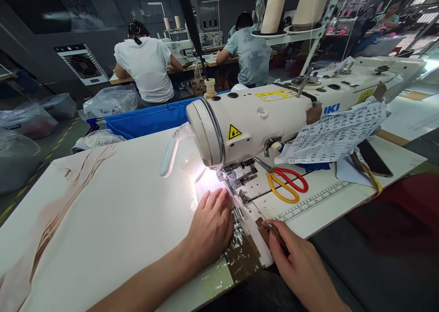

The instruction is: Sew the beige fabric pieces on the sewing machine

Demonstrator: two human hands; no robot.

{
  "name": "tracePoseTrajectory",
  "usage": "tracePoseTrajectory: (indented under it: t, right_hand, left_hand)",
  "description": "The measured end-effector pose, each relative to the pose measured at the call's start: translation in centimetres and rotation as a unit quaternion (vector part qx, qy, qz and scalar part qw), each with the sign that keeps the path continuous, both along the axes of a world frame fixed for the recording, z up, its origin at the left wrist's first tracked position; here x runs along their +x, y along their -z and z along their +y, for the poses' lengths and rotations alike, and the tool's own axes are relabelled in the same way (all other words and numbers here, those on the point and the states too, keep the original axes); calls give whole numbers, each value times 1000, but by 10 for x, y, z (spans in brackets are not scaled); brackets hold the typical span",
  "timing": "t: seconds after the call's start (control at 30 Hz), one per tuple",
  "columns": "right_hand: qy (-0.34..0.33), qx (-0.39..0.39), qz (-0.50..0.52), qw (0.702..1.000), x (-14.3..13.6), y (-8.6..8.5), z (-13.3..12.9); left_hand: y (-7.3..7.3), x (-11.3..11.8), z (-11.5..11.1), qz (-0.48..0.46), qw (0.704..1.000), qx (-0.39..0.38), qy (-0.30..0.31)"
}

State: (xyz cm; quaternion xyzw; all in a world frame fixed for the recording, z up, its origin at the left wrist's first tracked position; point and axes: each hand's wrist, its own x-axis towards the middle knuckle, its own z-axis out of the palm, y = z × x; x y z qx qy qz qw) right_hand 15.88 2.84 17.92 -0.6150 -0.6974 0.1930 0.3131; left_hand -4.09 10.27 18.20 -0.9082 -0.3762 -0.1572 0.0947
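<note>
Under the lit head of a white sewing machine (247,124), my left hand (214,216) lies flat, its fingertips by the needle area, pressing on pale fabric (207,184). My right hand (297,257) is closed around the dark handle of a thin pointed tool (278,239), whose metal shaft reaches toward the machine plate. A narrow white strip (255,239) runs from the needle area to the table's front edge, between both hands. Scissors (288,184) with red and yellow handles rest on the machine bed.
Pinkish fabric (56,211) lies along the table's left side. Written paper sheets (332,134) lean against the machine, with a dark phone (373,159) beside them. Two people (146,70) sit at machines ahead. A blue cloth trough (151,120) borders the far edge.
</note>
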Motion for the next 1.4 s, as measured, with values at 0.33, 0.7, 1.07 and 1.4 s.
tracePoseTrajectory:
  t: [0.33,0.7,1.07,1.4]
  right_hand:
    - [-6,-35,5,999,2,3,-2]
    - [13,23,16,1000,-11,-2,7]
    - [-66,150,-42,986,-47,-7,30]
    - [-68,248,-164,952,-59,5,42]
  left_hand:
    - [3,-1,2,-7,1000,6,-5]
    - [0,-3,13,-20,1000,0,-20]
    - [1,-5,24,-76,994,-71,-25]
    - [-3,-7,23,-89,992,-76,-36]
